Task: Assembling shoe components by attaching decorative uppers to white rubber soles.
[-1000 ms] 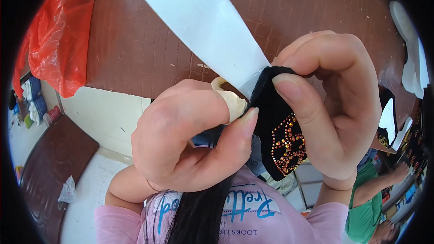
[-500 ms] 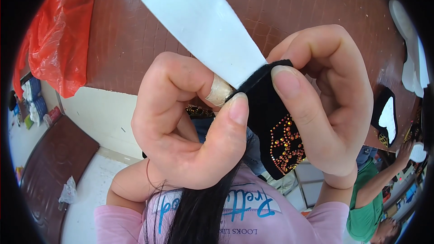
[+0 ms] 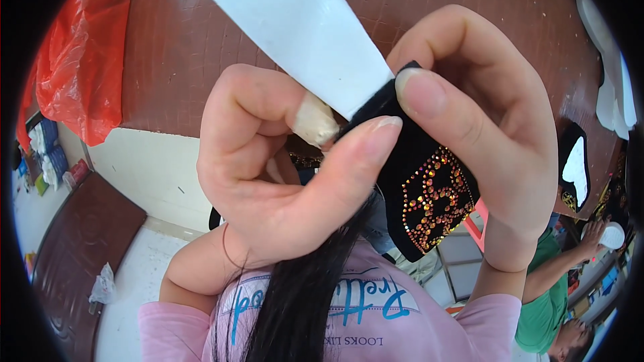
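Observation:
Both hands pinch the edge of a black fabric piece [image 3: 396, 161] set with orange-gold rhinestones. This edge lies against the narrow end of a flat white insole-shaped piece [image 3: 302, 27], which reaches away toward the upper left. My left hand [image 3: 268, 167] is closed, its thumb pressed on the black fabric and its tape-wrapped forefinger bent beneath the white piece's end. My right hand [image 3: 490, 121] is also closed, thumb on top of the fabric's corner and the other fingers curled behind. The rhinestone-covered part hangs below the hands. How the fabric joins the white piece is partly hidden by my thumbs.
A brown table [image 3: 168, 74] lies beyond my hands, with a red plastic bag [image 3: 87, 60] at its left. More white insole-shaped pieces [image 3: 597, 47] and a black-edged white piece [image 3: 575, 167] are at right. A person in green [image 3: 547, 308] works nearby, a hand beside a white roll-like object [image 3: 613, 235].
My left thumb has shifted right across the fabric. My right hand has moved slightly up, and the rhinestone part has swung right, showing more stones.

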The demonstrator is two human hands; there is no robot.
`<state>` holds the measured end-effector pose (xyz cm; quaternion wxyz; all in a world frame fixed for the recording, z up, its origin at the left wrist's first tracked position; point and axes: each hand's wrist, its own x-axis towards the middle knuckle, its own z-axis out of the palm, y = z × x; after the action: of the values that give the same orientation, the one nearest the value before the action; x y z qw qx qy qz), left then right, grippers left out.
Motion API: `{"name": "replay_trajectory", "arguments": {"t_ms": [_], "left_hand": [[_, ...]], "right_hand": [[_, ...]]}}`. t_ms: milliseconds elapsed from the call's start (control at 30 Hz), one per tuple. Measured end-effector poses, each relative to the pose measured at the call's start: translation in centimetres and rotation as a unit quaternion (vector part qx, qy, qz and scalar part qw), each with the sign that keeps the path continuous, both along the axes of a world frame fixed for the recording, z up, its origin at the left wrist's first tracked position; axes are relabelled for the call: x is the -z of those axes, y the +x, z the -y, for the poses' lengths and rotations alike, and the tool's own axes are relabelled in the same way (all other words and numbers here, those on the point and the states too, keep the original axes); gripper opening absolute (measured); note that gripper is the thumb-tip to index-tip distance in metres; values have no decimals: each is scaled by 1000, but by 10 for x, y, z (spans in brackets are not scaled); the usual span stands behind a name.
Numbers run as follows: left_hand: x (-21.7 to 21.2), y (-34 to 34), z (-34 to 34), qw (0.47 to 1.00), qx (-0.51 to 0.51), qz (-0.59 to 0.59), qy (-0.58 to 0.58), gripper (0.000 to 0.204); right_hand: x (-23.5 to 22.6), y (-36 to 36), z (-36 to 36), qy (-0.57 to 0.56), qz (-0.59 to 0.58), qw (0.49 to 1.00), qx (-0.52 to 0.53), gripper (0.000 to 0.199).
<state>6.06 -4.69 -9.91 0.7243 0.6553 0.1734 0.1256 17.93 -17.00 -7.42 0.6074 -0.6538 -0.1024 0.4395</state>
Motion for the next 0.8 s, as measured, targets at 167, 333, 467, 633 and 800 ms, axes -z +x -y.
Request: {"name": "replay_trajectory", "arguments": {"t_ms": [167,333,467,633,800], "left_hand": [[4,1,3,997,-38,23,-70,15],[2,4,2,997,-49,5,-59,14],[7,2,-3,999,-25,16,-40,14],[6,2,-1,993,-36,27,-107,14],[2,8,4,999,-22,-40,30,16]], "right_hand": [[2,4,-2,38,-113,993,-2,11],[7,2,-4,53,-55,997,-6,15],[24,-1,-3,98,35,994,-16,19],[37,-3,-2,202,50,978,24,14],[13,-2,8,9,207,977,-43,22]]}}
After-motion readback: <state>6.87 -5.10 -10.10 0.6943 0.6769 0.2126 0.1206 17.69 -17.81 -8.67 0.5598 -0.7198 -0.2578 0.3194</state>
